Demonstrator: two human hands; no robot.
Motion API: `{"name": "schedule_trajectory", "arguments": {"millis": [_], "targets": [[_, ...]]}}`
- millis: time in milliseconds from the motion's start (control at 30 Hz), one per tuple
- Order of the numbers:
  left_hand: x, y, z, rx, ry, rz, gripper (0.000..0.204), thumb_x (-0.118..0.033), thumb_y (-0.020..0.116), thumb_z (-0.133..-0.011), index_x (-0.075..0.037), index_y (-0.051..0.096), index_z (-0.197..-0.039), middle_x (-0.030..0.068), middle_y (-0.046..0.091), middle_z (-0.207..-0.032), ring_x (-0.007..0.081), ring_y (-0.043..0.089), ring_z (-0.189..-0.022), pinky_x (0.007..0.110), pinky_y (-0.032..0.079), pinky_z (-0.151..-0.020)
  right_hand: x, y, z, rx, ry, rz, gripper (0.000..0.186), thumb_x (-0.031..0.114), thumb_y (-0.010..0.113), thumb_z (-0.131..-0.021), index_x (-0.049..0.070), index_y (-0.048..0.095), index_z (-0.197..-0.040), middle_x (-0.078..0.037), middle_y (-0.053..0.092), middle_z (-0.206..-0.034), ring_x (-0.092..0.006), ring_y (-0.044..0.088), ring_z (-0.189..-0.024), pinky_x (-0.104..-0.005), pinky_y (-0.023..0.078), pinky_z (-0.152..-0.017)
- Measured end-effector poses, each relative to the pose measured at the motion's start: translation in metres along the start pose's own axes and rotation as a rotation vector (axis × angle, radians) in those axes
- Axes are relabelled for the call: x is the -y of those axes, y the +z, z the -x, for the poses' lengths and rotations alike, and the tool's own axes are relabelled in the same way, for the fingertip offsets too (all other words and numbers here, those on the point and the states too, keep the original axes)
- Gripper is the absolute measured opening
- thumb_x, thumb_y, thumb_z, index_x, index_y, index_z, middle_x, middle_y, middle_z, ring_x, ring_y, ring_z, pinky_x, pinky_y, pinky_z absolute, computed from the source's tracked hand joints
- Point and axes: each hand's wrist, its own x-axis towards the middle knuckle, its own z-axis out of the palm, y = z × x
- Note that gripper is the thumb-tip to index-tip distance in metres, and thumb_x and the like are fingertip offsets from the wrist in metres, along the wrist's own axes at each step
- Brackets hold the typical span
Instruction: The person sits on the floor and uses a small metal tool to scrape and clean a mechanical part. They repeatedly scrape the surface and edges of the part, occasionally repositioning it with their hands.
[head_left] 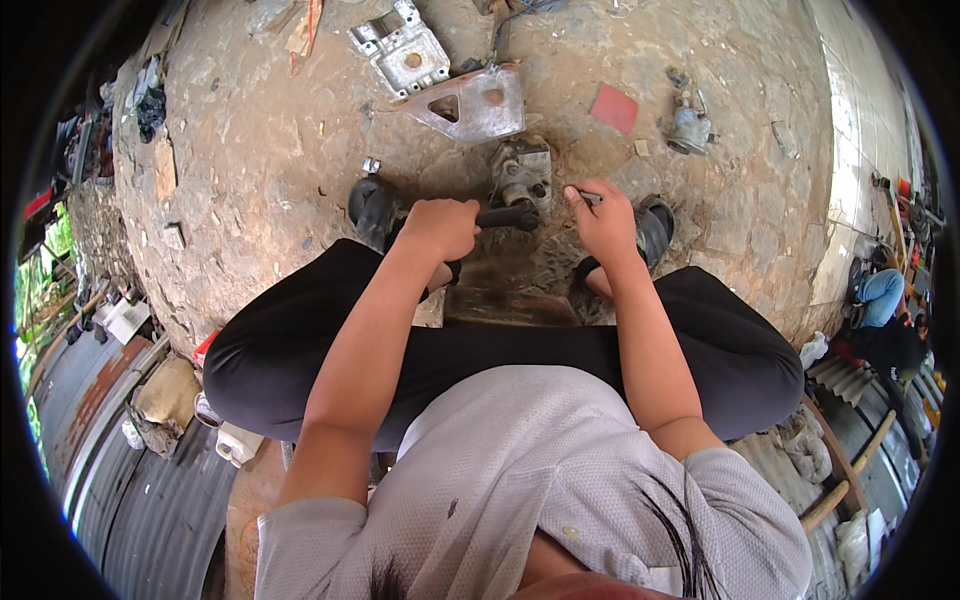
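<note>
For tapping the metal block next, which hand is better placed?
Likely the left hand: it grips a hammer-like tool close to the metal block; the right hand holds a small rod.

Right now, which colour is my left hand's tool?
The tool looks black, seen in the head view.

Found only one patch of lettering: small white characters on the black cloth top of a second person in blue trousers, near the right rim of the head view. Running nearly vertical in the view; too small and distorted to read reliably. Could read no labels, numbers or signs elsewhere.
</note>
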Motion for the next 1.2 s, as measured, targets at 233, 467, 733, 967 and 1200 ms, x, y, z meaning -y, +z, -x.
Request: {"name": "schedule_trajectory", "arguments": {"millis": [233, 467, 733, 967, 1200], "targets": [[-0.001, -0.002, 0.001, 0.012, 0.003, 0.000, 0.024, -0.027, 0.060, -0.103, -0.006, 0.065, -0.113, 0.0199, 0.076, -0.102, 0.0418, 0.072, -0.103, 0.055, 0.055, -0.087, 0.004, 0.000, 0.001, 0.240, 0.063, 0.197, 0.013, 0.017, 0.076, -0.095, 0.004, 0.077, -0.099, -0.019, 0.074, -0.097, -0.0426, 0.068, -0.093, -0.0487, 0.054, -0.084], [0.000, -0.001, 0.000, 0.017, -0.004, 0.011, 0.024, -0.028, 0.059, -0.104, -0.006, 0.065, -0.113, 0.0199, 0.075, -0.103, 0.0422, 0.072, -0.103, 0.055, 0.056, -0.087, 0.013, 0.002, 0.000, 0.097, -0.040, -0.047, 0.010, 0.011, 0.076, -0.093, 0.003, 0.076, -0.099, -0.018, 0.074, -0.097, -0.0416, 0.069, -0.094, -0.0475, 0.055, -0.083], [-0.002, -0.004, 0.001, 0.024, -0.005, 0.014, 0.024, -0.028, 0.059, -0.105, -0.006, 0.066, -0.114, 0.0197, 0.076, -0.103, 0.0417, 0.073, -0.103, 0.055, 0.056, -0.087, 0.016, 0.011, 0.004, 0.136, -0.111, -0.020, 0.007, 0.009, 0.074, -0.092, 0.003, 0.076, -0.095, -0.016, 0.074, -0.092, -0.0398, 0.069, -0.090, -0.0484, 0.056, -0.082], [-0.001, -0.002, 0.000, 0.018, -0.004, 0.006, 0.024, -0.027, 0.060, -0.104, -0.006, 0.066, -0.115, 0.0195, 0.076, -0.102, 0.0415, 0.073, -0.102, 0.055, 0.056, -0.087, 0.015, 0.009, 0.006, 0.143, -0.109, 0.006, 0.007, 0.009, 0.074, -0.092, 0.002, 0.075, -0.093, -0.017, 0.074, -0.092, -0.0399, 0.069, -0.088, -0.0484, 0.056, -0.080], [-0.001, -0.002, 0.002, -0.005, 0.004, 0.017, 0.024, -0.028, 0.059, -0.105, -0.006, 0.066, -0.114, 0.0191, 0.076, -0.101, 0.0418, 0.073, -0.101, 0.055, 0.056, -0.086, 0.019, -0.004, 0.002, -0.019, -0.052, -0.061, 0.007, 0.010, 0.074, -0.092, 0.003, 0.076, -0.091, -0.016, 0.074, -0.092, -0.0398, 0.069, -0.089, -0.0485, 0.057, -0.078]]}}
